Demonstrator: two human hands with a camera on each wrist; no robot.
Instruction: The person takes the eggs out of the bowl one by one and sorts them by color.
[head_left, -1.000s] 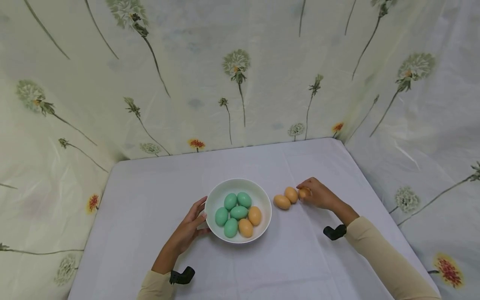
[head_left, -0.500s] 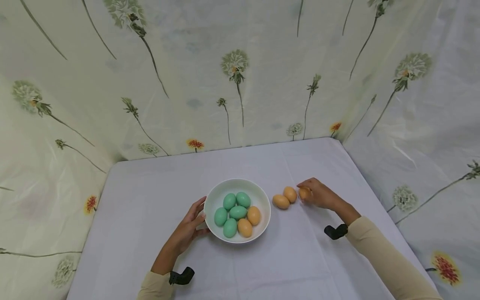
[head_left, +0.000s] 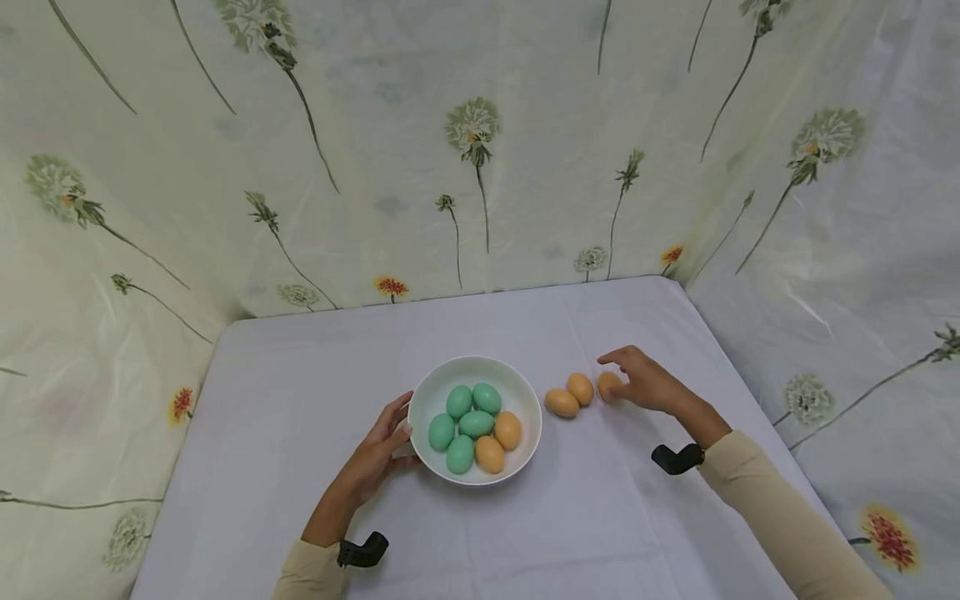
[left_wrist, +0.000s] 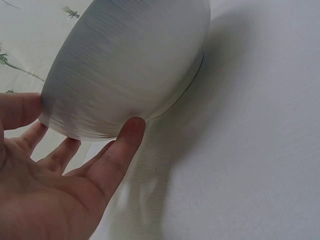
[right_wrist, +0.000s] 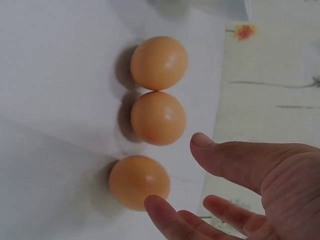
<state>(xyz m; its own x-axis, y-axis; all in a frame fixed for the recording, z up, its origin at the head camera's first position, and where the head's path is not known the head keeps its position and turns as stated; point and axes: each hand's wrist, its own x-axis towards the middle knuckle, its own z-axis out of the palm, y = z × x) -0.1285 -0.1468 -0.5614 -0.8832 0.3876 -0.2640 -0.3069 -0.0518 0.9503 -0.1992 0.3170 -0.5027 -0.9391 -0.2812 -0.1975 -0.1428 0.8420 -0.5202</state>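
Note:
A white bowl (head_left: 527,450) holds several green eggs (head_left: 476,424) and two orange eggs (head_left: 491,455). My left hand (head_left: 372,462) rests against the bowl's outer left side, fingers spread; the left wrist view shows the fingertips at its wall. Right of the bowl, two orange eggs (head_left: 562,403) lie touching on the cloth. A third orange egg (head_left: 607,384) lies a little apart from them, partly behind my right hand (head_left: 647,382). In the right wrist view, thumb and fingers are spread apart, one fingertip overlapping this egg (right_wrist: 139,182); contact is unclear.
A white cloth (head_left: 315,367) covers the table. Dandelion-patterned sheets (head_left: 360,167) rise behind it and along both sides. A dark wrist device (head_left: 677,458) sits at the right cuff, and another dark device (head_left: 363,550) at the left.
My right hand has loosened from the third orange egg, its fingers spreading and rising slightly. That egg stays on the cloth. The left hand and bowl have not visibly moved.

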